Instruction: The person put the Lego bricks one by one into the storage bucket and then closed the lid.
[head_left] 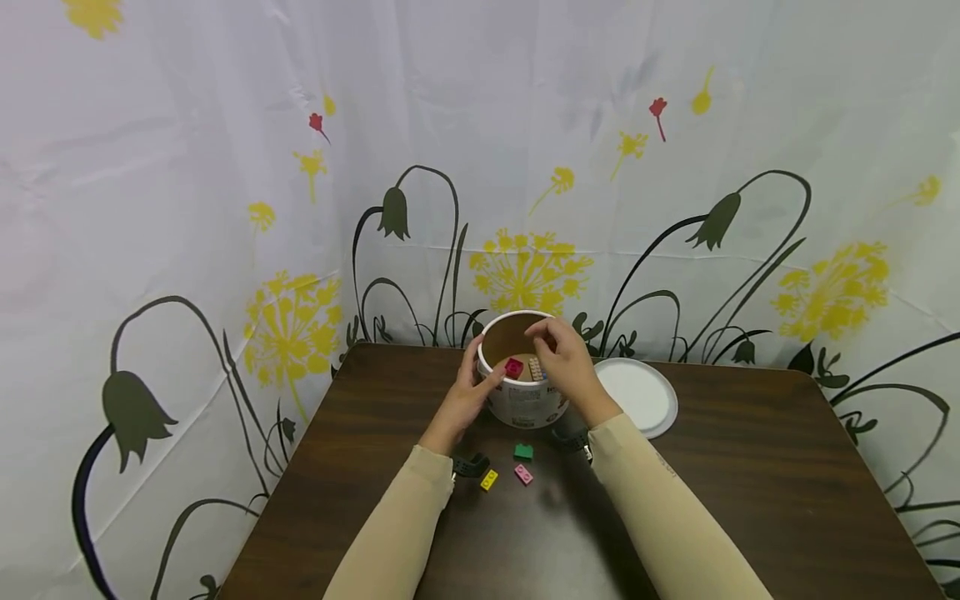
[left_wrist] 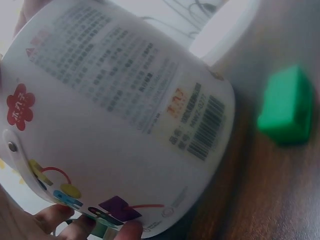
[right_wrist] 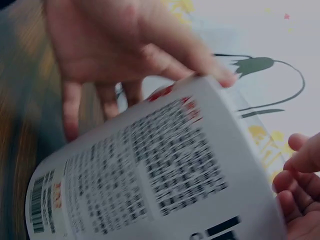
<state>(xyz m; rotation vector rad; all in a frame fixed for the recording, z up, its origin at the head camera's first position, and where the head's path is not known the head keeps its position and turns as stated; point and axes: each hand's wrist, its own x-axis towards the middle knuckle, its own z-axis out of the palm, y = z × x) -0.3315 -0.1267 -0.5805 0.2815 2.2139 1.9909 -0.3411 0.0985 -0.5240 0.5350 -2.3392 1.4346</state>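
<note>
Gripping white bucket (head_left: 525, 408) in spread left hand (head_left: 467, 396) at far side of dark wood-grain counter (head_left: 750, 467), backed by flower-printed curtain (head_left: 480, 100); holding curled right hand (head_left: 565, 360) over bucket opening, can't tell if pinching anything.

Head view: high, facing forward and down across worktop (head_left: 765, 467). Wrist views: both close, slanted, facing tub (left_wrist: 115, 150) side; barcode (left_wrist: 206, 127) shared by both.

On the bucket (left_wrist: 125, 165), a red flower badge (left_wrist: 20, 107) near the rim bears Chinese characters; near the base, a barcode (left_wrist: 206, 128) stands beside a code apparently ending 0277. The bucket's dense paragraph (left_wrist: 100, 62) is too blurred to read.
</note>
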